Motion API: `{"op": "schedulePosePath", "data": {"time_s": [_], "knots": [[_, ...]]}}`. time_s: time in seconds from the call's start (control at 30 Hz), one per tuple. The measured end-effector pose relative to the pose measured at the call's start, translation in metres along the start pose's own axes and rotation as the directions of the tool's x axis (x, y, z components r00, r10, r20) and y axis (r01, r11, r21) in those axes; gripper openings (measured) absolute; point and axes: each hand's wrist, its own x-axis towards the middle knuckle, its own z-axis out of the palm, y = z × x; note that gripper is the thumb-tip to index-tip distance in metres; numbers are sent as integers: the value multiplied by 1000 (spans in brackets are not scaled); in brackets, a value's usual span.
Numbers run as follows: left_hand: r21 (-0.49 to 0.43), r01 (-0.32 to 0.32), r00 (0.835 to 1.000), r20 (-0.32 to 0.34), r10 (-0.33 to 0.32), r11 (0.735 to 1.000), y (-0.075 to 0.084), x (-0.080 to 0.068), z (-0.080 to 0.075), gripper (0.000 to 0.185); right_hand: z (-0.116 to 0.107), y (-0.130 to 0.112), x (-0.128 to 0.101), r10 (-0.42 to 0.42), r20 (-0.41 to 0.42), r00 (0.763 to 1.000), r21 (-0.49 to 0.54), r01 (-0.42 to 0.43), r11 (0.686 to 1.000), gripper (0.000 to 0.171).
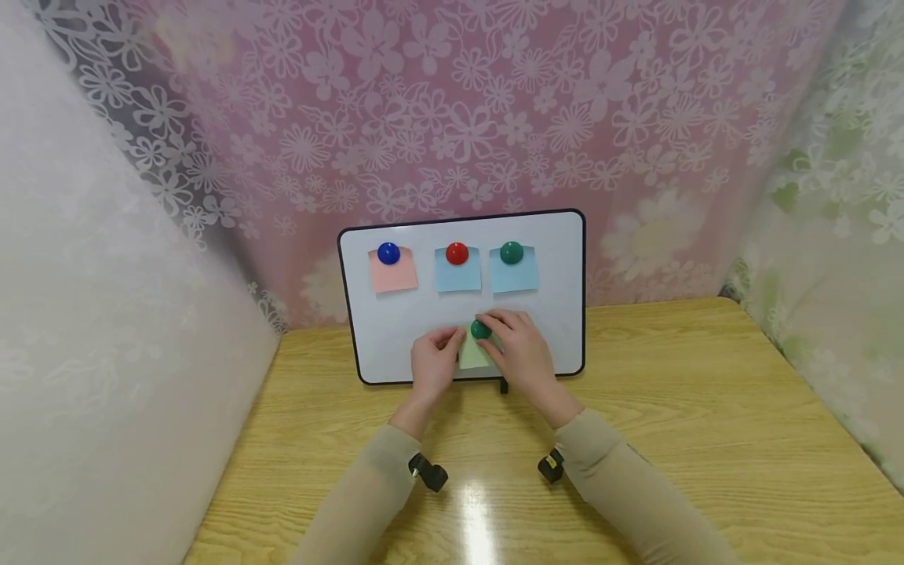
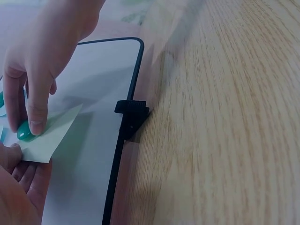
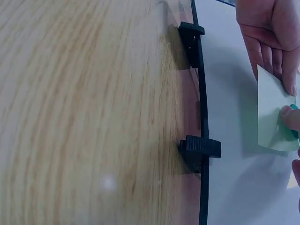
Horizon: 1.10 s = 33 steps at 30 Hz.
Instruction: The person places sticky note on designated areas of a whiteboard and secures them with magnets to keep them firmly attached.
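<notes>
Pressing a glossy green dome magnet [image 1: 481,329] onto a pale green paper note [image 1: 472,355], the right hand [image 1: 521,351] curls its fingers around it, low on the smooth, black-framed whiteboard [image 1: 558,314]. The left hand [image 1: 434,365] pinches the note's left edge, its grip narrow. Both beige-sleeved forearms reach over the wood-grain table [image 1: 706,439]

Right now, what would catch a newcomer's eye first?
The whiteboard propped at the back of the wooden table, with three notes along its top under blue, red and green magnets. Below them, the left hand and right hand hold a pale green note under a green magnet.
</notes>
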Motion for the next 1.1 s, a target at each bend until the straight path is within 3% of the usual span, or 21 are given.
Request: {"op": "schedulePosePath", "data": {"time_s": [1.1], "knots": [[-32, -19, 1000, -8, 18, 999, 0, 6, 2, 18, 6, 0, 8, 30, -1, 1000, -16, -30, 999, 43]]}}
